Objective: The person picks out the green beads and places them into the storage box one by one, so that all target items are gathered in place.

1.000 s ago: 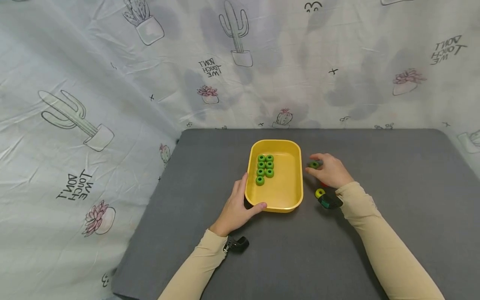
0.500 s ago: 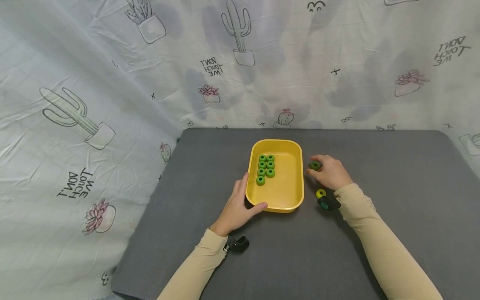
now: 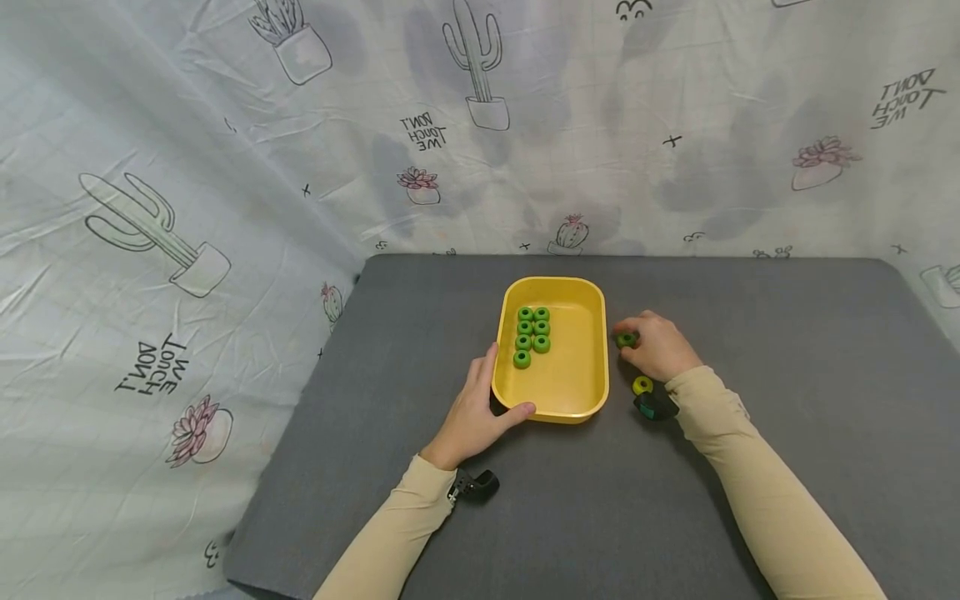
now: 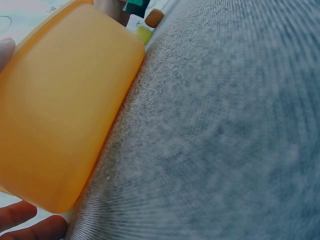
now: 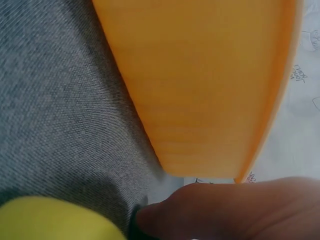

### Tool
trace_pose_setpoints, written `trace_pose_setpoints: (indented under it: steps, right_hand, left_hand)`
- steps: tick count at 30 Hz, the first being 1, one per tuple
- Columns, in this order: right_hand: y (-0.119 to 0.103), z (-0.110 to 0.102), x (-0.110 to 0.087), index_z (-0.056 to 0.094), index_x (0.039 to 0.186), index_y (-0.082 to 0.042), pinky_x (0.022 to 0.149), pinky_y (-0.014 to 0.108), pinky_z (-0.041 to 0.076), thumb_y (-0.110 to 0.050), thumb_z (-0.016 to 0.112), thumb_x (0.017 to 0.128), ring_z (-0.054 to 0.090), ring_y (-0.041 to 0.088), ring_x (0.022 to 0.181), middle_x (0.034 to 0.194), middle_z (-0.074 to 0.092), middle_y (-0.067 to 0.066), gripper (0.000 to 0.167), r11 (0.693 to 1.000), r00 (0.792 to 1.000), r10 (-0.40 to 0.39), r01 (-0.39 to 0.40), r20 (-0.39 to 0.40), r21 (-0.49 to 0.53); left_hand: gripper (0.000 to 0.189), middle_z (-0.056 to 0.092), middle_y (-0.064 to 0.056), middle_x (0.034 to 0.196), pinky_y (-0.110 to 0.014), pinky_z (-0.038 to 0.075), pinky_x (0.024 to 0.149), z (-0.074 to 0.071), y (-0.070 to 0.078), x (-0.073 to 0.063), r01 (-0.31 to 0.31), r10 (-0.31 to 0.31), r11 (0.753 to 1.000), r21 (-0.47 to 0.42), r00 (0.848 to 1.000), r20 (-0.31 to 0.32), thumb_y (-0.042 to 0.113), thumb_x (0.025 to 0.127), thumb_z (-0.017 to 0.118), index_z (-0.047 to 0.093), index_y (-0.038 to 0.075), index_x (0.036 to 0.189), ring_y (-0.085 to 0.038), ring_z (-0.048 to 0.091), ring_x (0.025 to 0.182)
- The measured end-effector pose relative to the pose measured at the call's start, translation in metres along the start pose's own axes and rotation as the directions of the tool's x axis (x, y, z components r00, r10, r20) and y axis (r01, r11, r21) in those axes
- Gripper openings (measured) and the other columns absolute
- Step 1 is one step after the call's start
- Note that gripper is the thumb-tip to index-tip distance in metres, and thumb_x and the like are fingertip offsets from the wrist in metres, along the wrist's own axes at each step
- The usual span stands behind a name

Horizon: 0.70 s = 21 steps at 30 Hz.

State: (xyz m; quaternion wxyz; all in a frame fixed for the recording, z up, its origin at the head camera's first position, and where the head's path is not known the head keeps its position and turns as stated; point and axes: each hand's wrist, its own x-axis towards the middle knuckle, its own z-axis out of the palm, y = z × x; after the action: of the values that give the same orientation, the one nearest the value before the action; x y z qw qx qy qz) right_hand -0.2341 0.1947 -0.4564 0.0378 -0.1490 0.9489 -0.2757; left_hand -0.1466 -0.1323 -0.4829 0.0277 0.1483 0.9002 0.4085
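Note:
My left hand (image 3: 467, 423) holds the near left corner of a yellow plastic tray (image 3: 573, 385), thumb over the front rim and fingers along the left side. Inside the tray, several green ring-shaped beads (image 3: 542, 349) stand in two columns toward the left. To the tray's right, my right hand (image 3: 662, 350) pinches another green bead (image 3: 626, 342) between thumb and fingers, low over the table. The right wrist view has the thumb (image 5: 215, 210) against a dark green edge of that bead, mostly cut off by the frame.
A yellow bead (image 3: 637, 388) lies by the right wrist, near its black wrist camera (image 3: 656, 406). The left wrist view also shows an orange-brown bead (image 4: 154, 18) on the grey table (image 3: 787, 417). A cactus-print cloth (image 3: 600, 150) hangs behind the table.
The right thumb and fingers have come together on the green bead, which has shifted slightly toward the tray and nearer the person. The left hand and the tray stay put.

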Motion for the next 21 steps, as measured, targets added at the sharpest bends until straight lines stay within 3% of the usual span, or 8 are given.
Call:
trace_pose_setpoints:
  steps: [12,21]
  right_hand:
    - [0.0020,0.0004,-0.0002,0.073,0.123,-0.001,0.074,0.046,0.051,-0.002,0.069,0.091,0.060,0.031,0.084,0.118,0.064,0.025,0.033,1.000,1.000,-0.019,0.020,-0.017,0.010]
    - [-0.0051,-0.0062,-0.0041,0.071,0.123,0.002,0.076,0.050,0.057,-0.005,0.071,0.093,0.067,0.036,0.090,0.112,0.060,0.021,0.031,0.996,0.986,-0.019,0.032,-0.167,0.080]
  left_hand:
    - [0.111,0.033,-0.005,0.158,-0.051,0.042,0.114,-0.0006,0.0010,-0.0004,0.007,-0.007,1.000,0.003,1.000,0.002,0.059,0.090,0.075,0.004,0.026,0.170,-0.021,0.047,0.135]
    - [0.111,0.033,-0.005,0.159,-0.052,0.042,0.114,-0.0008,0.0000,-0.0005,-0.002,0.002,1.000,0.008,1.000,-0.003,0.063,0.090,0.073,0.004,0.026,0.170,-0.022,0.048,0.137]
